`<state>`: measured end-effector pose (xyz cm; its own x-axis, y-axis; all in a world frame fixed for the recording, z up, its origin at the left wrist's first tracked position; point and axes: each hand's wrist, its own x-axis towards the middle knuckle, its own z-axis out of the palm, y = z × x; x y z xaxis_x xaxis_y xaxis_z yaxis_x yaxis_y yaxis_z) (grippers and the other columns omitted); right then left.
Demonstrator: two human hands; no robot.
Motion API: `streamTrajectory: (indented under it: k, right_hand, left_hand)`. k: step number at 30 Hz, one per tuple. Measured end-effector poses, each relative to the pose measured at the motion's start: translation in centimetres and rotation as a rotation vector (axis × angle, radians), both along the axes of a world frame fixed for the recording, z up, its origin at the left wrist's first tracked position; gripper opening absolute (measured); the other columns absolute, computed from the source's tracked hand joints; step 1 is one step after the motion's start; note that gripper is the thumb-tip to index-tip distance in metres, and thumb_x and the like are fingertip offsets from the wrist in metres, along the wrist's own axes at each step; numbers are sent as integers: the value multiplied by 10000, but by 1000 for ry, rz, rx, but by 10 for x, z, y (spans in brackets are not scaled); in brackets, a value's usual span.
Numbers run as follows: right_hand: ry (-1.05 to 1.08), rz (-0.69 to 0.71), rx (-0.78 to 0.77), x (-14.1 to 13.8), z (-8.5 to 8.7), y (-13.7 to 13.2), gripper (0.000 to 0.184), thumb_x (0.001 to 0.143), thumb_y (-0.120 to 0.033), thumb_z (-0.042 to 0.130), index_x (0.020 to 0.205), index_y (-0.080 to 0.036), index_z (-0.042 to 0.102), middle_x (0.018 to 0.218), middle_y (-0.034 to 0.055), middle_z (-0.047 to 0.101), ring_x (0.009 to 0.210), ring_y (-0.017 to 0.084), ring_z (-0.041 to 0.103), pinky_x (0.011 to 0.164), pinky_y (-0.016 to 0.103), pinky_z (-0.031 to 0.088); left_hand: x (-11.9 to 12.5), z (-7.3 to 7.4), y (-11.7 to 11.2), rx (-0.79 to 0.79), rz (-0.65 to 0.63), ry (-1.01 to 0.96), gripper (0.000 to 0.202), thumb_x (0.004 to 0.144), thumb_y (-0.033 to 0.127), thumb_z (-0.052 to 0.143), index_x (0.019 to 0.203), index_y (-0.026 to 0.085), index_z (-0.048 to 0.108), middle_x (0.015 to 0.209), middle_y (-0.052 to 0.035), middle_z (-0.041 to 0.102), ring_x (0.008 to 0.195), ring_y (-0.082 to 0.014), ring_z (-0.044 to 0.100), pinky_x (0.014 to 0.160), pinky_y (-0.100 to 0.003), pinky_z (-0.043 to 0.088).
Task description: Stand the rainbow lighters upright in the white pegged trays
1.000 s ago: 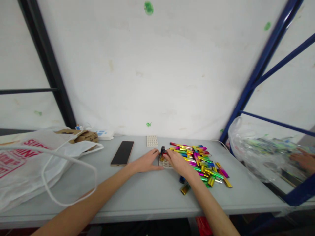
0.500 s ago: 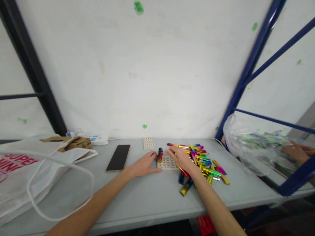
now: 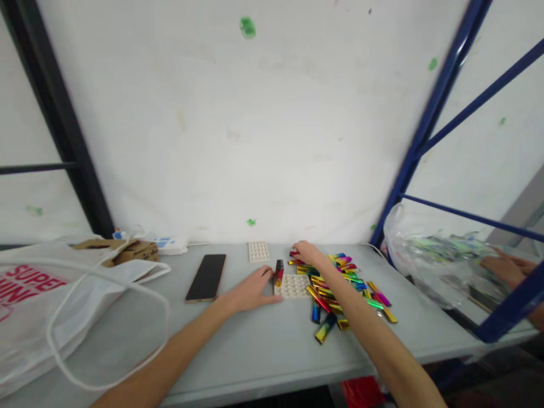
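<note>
A lighter (image 3: 279, 273) with a black top and a red-yellow body stands upright at the left end of a white tray (image 3: 293, 288) with rows of holes. My left hand (image 3: 255, 288) grips that end, thumb at the front corner and fingers at the back. Beyond the tray, my right hand (image 3: 309, 253) reaches the far left end of a pile of shiny coloured sleeves (image 3: 327, 296). Its fingers curl down around a red sleeve (image 3: 293, 255), partly hidden under them.
A second white tray (image 3: 258, 251) lies near the wall. A phone (image 3: 206, 276) rests to the left, beyond a white plastic bag (image 3: 63, 306) and cardboard (image 3: 131, 251). At right, past the blue frame (image 3: 408, 164), are a clear bag (image 3: 419, 266) and another person's hands (image 3: 505, 267).
My right hand has moved away from beside the lighter, back and slightly right, to the far end of the pile. My left hand stays at the tray; the view has shifted slightly.
</note>
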<state>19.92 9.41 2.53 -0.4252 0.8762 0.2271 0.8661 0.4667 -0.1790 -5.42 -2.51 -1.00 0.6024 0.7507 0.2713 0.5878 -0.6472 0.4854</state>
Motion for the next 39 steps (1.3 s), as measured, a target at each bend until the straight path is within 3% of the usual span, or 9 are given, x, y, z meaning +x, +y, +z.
streamTrajectory:
  k: [4,7,9,12,16,19,28,33,39]
  right_hand:
    - [80,9,37,7,4,-9,124,934,-177,646,993,-137,748,1052,146,767,1055,241,712,966,339,512]
    - [498,53,4,14,9,-33,218,1016,-331,542,1117,-167,643,1102,122,735,893,199,730,836,338,552]
    - [811,171,-105,17,12,-57,288,1021,-473,525,1123,-207,567,1096,89,719,758,164,707,743,324,553]
    - [981,331,-290,17,16,-96,342,996,-569,564,1093,-243,533,983,28,694,701,133,622,730,307,530]
    - [1133,308,-491,12,12,-127,386,954,-621,608,1105,-274,534,741,-62,485,556,109,400,523,239,373]
    - [1073,235,-471,6,3,-131,414,950,-659,575,993,-248,555,688,-65,403,526,109,311,478,246,253]
    - [723,72,-97,-7,3,-133,445,938,-552,484,643,-221,439,617,-34,398,614,144,396,595,289,287]
    - [715,-49,42,-6,5,-133,344,865,-460,478,616,-236,400,581,-37,407,598,148,405,588,289,265]
    - [712,-36,74,-6,8,-136,428,927,-541,483,638,-230,426,577,-42,420,607,149,411,602,288,273]
  left_hand:
    - [0,-1,1,11,5,9,636,894,673,686,1297,195,569,1342,-148,581,1246,-348,592,1145,-466,456]
    - [1,-1,1,7,3,14,638,894,670,686,1290,183,570,1354,-156,576,1251,-349,588,1148,-463,451]
    - [1,0,1,9,2,11,638,894,671,688,1285,180,574,1354,-157,577,1242,-344,592,1141,-456,457]
    - [2,1,1,9,-1,12,638,900,660,687,1291,170,569,1341,-154,580,1236,-336,594,1138,-448,459]
    - [3,1,0,-4,-6,21,615,908,631,692,1300,176,559,1345,-149,575,1244,-332,589,1141,-450,452]
    - [3,0,0,2,-17,16,616,903,635,696,1294,181,557,1329,-143,579,1246,-330,586,1143,-450,449]
    - [3,1,0,4,-3,28,625,898,649,692,1281,171,568,1299,-138,585,1212,-331,603,1119,-451,462]
    - [3,1,1,-3,-22,31,640,921,654,662,1320,165,553,1339,-148,573,1242,-335,585,1135,-464,446]
    - [2,-1,3,20,-28,12,655,917,673,662,1337,183,551,1337,-134,579,1242,-320,586,1137,-439,443]
